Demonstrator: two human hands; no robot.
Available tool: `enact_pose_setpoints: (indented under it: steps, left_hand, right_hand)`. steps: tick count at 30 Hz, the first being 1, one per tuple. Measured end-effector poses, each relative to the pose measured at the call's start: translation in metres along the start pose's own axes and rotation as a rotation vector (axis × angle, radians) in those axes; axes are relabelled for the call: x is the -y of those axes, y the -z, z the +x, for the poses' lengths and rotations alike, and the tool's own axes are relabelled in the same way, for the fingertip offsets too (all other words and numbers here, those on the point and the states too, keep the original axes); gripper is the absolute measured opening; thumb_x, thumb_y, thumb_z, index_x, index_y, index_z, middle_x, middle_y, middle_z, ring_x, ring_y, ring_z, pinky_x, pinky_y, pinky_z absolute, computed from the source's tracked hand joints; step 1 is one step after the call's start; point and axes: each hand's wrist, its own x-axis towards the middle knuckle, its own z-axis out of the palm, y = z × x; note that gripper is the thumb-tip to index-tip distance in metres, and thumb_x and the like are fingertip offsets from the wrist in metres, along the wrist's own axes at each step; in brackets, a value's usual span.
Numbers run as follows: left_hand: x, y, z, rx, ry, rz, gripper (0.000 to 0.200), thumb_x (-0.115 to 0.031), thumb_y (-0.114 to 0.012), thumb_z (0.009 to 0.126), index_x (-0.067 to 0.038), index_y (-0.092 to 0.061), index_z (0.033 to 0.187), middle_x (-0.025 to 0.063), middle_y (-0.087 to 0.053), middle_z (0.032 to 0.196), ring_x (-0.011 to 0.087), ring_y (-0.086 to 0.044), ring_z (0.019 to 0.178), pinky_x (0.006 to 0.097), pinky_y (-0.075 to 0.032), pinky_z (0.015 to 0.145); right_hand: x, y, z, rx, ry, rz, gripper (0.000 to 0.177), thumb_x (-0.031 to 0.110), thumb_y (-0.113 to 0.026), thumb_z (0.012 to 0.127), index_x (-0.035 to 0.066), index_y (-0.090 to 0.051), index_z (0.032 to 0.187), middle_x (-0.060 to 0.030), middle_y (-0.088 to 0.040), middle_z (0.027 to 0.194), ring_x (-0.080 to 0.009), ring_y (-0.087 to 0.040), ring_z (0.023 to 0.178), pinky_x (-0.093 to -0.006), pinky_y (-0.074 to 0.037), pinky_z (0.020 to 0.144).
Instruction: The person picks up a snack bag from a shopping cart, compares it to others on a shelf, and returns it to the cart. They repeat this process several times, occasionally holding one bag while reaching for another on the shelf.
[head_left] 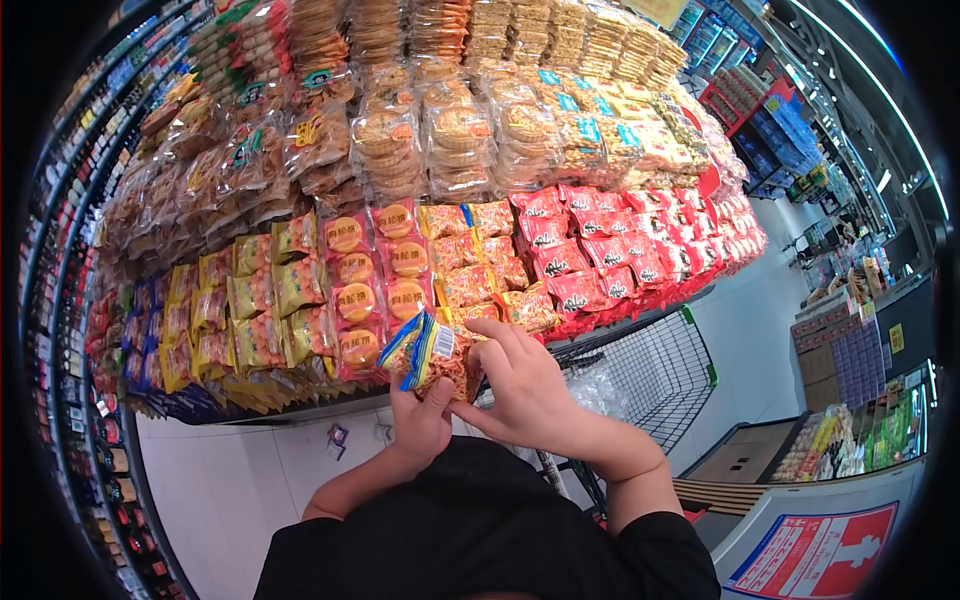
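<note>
A snack packet [442, 358] with blue and yellow ends, orange-brown contents and a white barcode label is held in front of my chest. My left hand [421, 418] grips its lower side, thumb against the wrapper. At its right end, the fingers of my right hand [518, 385] curl over the packet; part of the wrapper is hidden under them. Just beyond lie rows of similar orange snack packets [465, 285]. To their left are pink packets with round yellow labels [355, 267], and to their right are red packets [562, 262] with dark lettering.
Behind rise stacks of clear-wrapped round biscuits [388, 135]. A wire shopping cart [655, 375] with clear plastic bags stands at my right, close to the display edge. Small packets [338, 437] lie on the floor at left. A red-and-white sign [815, 555] is at lower right.
</note>
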Motion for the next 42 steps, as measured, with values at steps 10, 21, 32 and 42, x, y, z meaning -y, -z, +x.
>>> enact_pose_setpoints:
  steps: [10,21,32,42]
  left_hand:
    - [-0.015,-0.003,-0.007,0.035,0.183,0.039,0.062,-0.008,-0.068,0.091,-0.008,-0.032,0.141,0.0129,-0.052,0.136,0.027,-0.053,0.127,0.0474,-0.046,0.106]
    - [-0.017,0.0,-0.001,0.097,0.131,0.025,0.067,0.002,-0.073,0.083,-0.002,-0.036,0.139,0.0141,-0.053,0.136,0.0259,-0.057,0.122,0.0416,-0.047,0.104]
    - [-0.009,-0.002,0.002,-0.186,-0.673,0.555,0.071,0.003,-0.078,0.075,0.0,-0.037,0.133,0.0146,-0.058,0.12,0.0221,-0.062,0.109,0.0367,-0.049,0.097]
    - [-0.006,0.008,0.002,0.198,-0.835,1.049,0.063,0.002,-0.08,0.075,-0.002,-0.042,0.125,0.0184,-0.06,0.112,0.0278,-0.067,0.1,0.0383,-0.055,0.091]
  right_hand:
    - [-0.044,0.018,0.005,0.135,-0.328,0.91,0.039,0.005,-0.062,0.074,-0.004,-0.058,0.112,-0.0075,-0.067,0.098,-0.0124,-0.065,0.084,-0.0268,-0.054,0.071]
    - [-0.079,-0.025,0.006,0.289,-0.516,1.204,0.025,0.022,-0.072,0.091,0.001,-0.066,0.103,-0.0006,-0.065,0.084,-0.0018,-0.056,0.065,-0.0193,-0.042,0.048]
    - [-0.03,-0.026,-0.005,-0.179,-0.457,1.513,0.037,0.001,-0.072,0.087,0.006,-0.045,0.111,-0.012,-0.054,0.121,-0.022,-0.065,0.105,-0.037,-0.056,0.09]
    - [-0.066,-0.007,0.02,0.047,-0.311,1.106,0.046,-0.002,-0.079,0.075,0.01,-0.04,0.096,-0.0052,-0.061,0.099,-0.012,-0.062,0.093,-0.0308,-0.05,0.086]
